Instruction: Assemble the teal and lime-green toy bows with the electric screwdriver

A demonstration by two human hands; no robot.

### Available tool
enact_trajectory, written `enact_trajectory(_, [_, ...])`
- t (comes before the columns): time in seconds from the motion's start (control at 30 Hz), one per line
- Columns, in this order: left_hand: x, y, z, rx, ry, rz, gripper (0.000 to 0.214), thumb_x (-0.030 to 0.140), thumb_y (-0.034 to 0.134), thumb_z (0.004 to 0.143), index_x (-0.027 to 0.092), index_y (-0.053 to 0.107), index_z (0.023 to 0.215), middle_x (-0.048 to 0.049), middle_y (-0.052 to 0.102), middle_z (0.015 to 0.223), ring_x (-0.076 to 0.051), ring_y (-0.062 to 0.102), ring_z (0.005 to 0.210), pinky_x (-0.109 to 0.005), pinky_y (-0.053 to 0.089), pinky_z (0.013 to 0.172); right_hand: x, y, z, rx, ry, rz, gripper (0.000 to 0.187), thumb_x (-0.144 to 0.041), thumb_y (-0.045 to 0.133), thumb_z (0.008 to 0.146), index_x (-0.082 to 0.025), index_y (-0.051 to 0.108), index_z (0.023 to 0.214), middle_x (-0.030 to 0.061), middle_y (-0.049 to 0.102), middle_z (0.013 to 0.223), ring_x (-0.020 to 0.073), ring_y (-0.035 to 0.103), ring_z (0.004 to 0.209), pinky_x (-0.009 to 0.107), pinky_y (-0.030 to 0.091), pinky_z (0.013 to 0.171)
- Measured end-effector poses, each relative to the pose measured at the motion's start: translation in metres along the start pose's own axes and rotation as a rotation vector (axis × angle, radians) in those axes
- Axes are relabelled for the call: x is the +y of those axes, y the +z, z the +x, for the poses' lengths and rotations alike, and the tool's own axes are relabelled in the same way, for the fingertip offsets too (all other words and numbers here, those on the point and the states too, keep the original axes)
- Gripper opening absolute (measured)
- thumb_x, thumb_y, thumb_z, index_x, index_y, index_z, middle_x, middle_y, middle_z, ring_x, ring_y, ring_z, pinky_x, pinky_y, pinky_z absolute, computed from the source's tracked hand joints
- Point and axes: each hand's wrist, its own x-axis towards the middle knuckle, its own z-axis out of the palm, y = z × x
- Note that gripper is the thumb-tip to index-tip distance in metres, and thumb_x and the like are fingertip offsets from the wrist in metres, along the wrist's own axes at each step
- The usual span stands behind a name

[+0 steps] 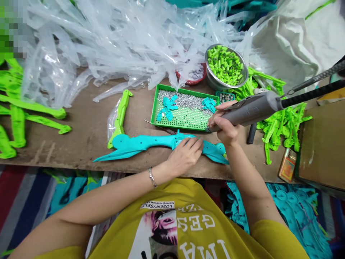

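Observation:
A long turquoise plastic bow-shaped part (145, 141) lies across the worktable near its front edge. Over its right half my left hand (185, 154) is closed, the curled fingers pressing on it and hiding some of its surface. My right hand (226, 127) grips a grey electric screwdriver (250, 108) attached to a black cable; its tip points down left, just above the near right edge of a green tray (172, 125). That perforated tray holds many silver screws (185, 100) and small turquoise pieces (168, 107).
Translucent plastic parts (121, 39) are heaped at the back. A metal bowl (229, 86) of green pieces stands behind the tray, beside a red basket (204, 73). Lime green parts (280, 126) lie to the right, near a cardboard box (322, 140) and a lighter (287, 165).

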Motion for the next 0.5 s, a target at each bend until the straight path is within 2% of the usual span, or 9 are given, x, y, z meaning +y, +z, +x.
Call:
enact_trajectory(0.17, [0.01, 0.001, -0.002, 0.04, -0.036, 0.116, 0.029, 0.012, 0.048, 0.103, 0.006, 0.069, 0.122, -0.0125, 0.075, 0.114, -0.022, 0.062, 0.091, -0.038, 0.047, 0.082, 0.001, 0.004, 0.002, 0.0, -0.07, 0.043, 0.032, -0.042, 0.083, 0.076, -0.027, 0.063, 0.095, -0.0076, 0.06, 0.056, 0.0149, 0.056, 0.045, 0.032, 0.05, 0.05])
enact_trajectory(0.3, [0.014, 0.003, -0.004, 0.07, -0.088, 0.155, 0.029, 0.012, 0.049, 0.103, 0.008, 0.07, 0.124, -0.0117, 0.076, 0.116, -0.02, 0.061, 0.083, -0.038, 0.044, 0.073, 0.008, 0.005, 0.006, 0.024, -0.08, 0.001, 0.03, -0.04, 0.08, 0.079, -0.027, 0.06, 0.097, -0.0078, 0.06, 0.057, 0.0148, 0.059, 0.049, 0.032, 0.052, 0.054])
enact_trajectory(0.5, [0.031, 0.001, -0.011, -0.025, -0.182, 0.144, 0.037, 0.016, 0.048, 0.103, 0.014, 0.067, 0.134, -0.0097, 0.07, 0.136, -0.02, 0.063, 0.086, -0.04, 0.047, 0.082, 0.028, 0.004, 0.009, 0.077, -0.032, -0.083, 0.04, -0.051, 0.079, 0.075, -0.027, 0.057, 0.097, -0.008, 0.058, 0.055, 0.016, 0.057, 0.047, 0.034, 0.049, 0.054])
